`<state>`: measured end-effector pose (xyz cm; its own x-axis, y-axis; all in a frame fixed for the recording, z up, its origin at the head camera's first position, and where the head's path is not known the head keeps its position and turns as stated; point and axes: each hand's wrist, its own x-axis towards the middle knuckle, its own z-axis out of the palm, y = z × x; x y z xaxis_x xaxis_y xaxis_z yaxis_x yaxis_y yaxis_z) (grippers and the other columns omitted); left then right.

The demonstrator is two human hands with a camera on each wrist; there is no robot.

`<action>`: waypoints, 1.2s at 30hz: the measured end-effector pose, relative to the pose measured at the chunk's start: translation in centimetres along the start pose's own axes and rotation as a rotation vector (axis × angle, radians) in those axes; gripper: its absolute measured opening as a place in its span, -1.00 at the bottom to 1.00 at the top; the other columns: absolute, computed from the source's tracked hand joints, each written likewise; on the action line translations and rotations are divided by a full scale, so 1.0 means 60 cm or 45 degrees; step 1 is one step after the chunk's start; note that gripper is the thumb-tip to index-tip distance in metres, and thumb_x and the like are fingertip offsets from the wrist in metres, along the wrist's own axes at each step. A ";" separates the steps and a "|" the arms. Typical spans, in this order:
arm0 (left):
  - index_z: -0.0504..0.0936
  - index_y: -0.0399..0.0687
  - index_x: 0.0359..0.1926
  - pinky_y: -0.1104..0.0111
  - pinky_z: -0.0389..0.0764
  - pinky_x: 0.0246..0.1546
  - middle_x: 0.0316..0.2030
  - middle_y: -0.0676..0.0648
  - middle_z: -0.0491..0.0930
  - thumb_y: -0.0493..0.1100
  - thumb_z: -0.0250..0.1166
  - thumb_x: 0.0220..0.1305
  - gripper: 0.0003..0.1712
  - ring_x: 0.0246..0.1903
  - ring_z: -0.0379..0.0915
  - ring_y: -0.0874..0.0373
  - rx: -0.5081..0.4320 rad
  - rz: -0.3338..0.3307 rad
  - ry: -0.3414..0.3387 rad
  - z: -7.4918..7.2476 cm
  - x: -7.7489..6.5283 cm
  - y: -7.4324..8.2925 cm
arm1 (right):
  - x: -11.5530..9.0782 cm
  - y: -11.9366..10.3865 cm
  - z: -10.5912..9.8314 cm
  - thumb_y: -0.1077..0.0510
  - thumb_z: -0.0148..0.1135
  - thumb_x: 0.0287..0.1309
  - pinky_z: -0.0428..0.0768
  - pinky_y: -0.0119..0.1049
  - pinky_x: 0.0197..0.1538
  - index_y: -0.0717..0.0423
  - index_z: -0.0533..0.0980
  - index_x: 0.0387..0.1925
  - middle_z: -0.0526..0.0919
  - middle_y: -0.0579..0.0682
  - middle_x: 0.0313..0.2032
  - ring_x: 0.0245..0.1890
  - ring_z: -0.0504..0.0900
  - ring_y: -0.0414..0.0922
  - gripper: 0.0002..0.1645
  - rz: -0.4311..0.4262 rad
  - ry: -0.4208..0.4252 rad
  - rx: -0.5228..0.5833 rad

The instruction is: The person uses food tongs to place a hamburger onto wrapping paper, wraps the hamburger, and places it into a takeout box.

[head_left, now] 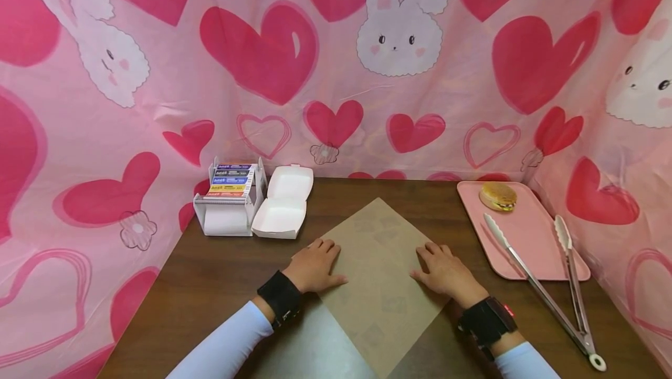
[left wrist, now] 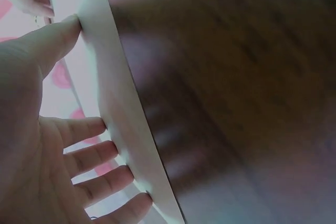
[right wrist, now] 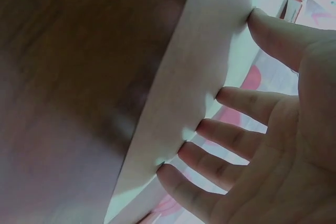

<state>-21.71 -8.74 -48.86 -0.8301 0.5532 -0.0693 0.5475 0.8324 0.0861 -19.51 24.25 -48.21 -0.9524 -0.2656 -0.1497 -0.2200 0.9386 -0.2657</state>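
Note:
A square sheet of brown wrapping paper [head_left: 375,268] lies cornerwise on the dark wooden table. My left hand [head_left: 315,265] rests on its left corner, with the fingers spread. On the opposite corner rests my right hand [head_left: 445,268], its fingers spread too. Both wrist views show the fingertips of the left hand [left wrist: 47,129] and the right hand [right wrist: 262,129] touching the paper, with the palms raised off it. Neither hand grips anything. The paper looks flat, with faint printed patches.
A pink tray [head_left: 530,233] at the right holds a burger [head_left: 498,197]. Metal tongs [head_left: 546,291] lie across the tray with their handle end on the table. At the back left stand an open white takeout box [head_left: 283,204] and a dispenser [head_left: 228,198] with rows of coloured labels.

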 end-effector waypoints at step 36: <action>0.44 -0.20 0.36 0.00 0.53 0.17 0.21 -0.24 0.44 0.23 0.29 0.35 -0.22 0.26 0.34 -0.15 -0.048 -0.020 0.006 -0.018 0.059 -0.012 | -0.078 -0.060 0.011 -0.25 0.41 0.14 0.63 0.10 -0.11 0.13 0.51 0.24 0.51 0.18 0.08 0.08 0.47 0.21 -0.22 -0.035 -0.013 -0.191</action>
<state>-25.15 -7.44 -48.10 -0.8390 0.5401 -0.0664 0.5304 0.8389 0.1225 -14.11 21.94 -47.18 -0.9434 -0.2934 -0.1546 -0.2759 0.9530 -0.1249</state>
